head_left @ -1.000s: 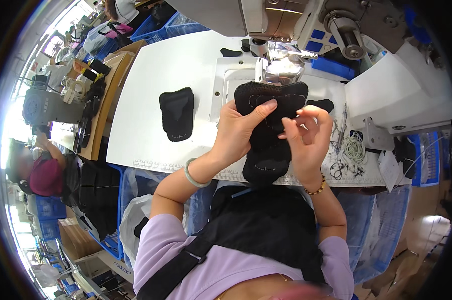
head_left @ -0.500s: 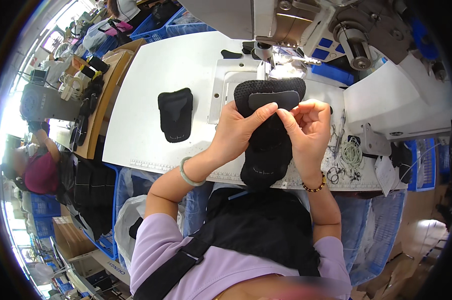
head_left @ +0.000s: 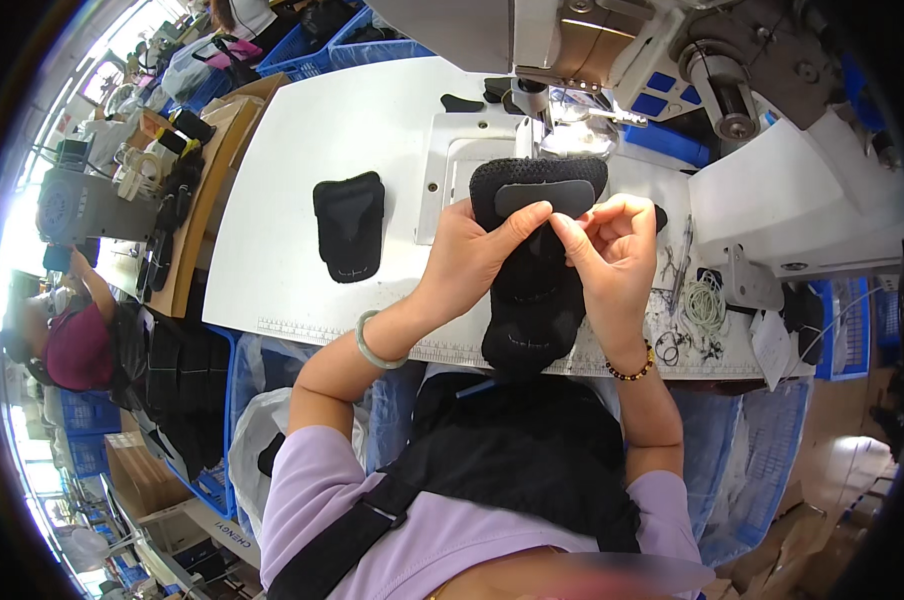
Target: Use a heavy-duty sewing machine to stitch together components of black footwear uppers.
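A black padded mesh piece (head_left: 539, 172) is held up before the sewing machine, with a smooth dark grey oval patch (head_left: 532, 198) on its face. My left hand (head_left: 477, 250) grips its left side, the thumb lying along the patch's lower edge. Close to that thumb, my right hand (head_left: 614, 250) is closed in a pinch, thumb against forefinger; what sits between those fingertips is too small to make out. Below, towards my lap, another black pad (head_left: 532, 330) with small light stitching hangs at the table's front edge. A similar black pad (head_left: 350, 228) lies flat on the left.
The sewing machine's needle area (head_left: 537, 110) stands just beyond the pads. On the right lie a coil of pale cord (head_left: 704, 303) and thread scraps. Small black pieces (head_left: 462, 104) rest at the back. Blue crates (head_left: 747, 470) stand below the table, and a co-worker (head_left: 80, 345) sits far left.
Both hands keep nearly the same hold. The fingertips and the patched pad have shifted very slightly left, and the view has moved a little.
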The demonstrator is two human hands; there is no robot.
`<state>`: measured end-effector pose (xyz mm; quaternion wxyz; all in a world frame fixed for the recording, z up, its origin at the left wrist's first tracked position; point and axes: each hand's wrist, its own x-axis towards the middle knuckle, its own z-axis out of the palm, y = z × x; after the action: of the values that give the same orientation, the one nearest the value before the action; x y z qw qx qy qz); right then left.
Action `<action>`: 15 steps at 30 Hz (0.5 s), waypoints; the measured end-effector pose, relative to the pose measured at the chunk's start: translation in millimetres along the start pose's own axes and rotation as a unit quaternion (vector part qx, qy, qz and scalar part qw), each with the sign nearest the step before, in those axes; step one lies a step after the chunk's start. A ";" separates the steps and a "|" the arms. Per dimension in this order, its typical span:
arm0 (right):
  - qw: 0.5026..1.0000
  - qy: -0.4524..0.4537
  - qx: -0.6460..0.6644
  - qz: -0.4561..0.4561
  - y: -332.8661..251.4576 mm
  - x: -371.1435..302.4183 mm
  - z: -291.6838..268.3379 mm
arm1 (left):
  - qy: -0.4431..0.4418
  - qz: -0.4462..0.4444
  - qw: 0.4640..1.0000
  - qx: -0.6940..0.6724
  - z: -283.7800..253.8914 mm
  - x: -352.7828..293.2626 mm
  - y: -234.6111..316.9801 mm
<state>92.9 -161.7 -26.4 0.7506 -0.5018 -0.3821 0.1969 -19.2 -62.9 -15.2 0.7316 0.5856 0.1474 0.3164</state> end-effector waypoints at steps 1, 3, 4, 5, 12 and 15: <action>1.000 0.007 0.006 -0.001 0.4 -0.8 -0.1 | 0.001 0.000 1.000 0.003 1.0 -0.3 0.1; 1.000 0.014 0.013 -0.003 0.6 -1.1 -0.7 | 0.002 0.000 1.000 0.006 2.7 0.3 -0.4; 1.000 0.015 0.017 0.000 0.7 -1.2 -1.3 | 0.007 0.000 1.000 0.004 3.4 0.4 -1.6; 1.000 0.017 0.021 0.002 1.3 -1.3 -1.8 | 0.011 -0.001 1.000 0.001 3.8 0.5 -2.4; 0.951 0.068 -0.210 -0.216 17.5 5.3 -26.7 | 0.044 -0.043 0.995 -0.074 7.7 0.9 8.3; 0.772 0.017 -0.479 -0.417 16.9 7.1 -44.9 | 0.054 -0.048 0.993 -0.093 9.7 -0.5 12.7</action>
<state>133.5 -176.8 -48.2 0.4275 -0.5914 -0.5859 -0.3524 -17.5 -69.2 -0.6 0.7880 0.4895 0.1844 0.3247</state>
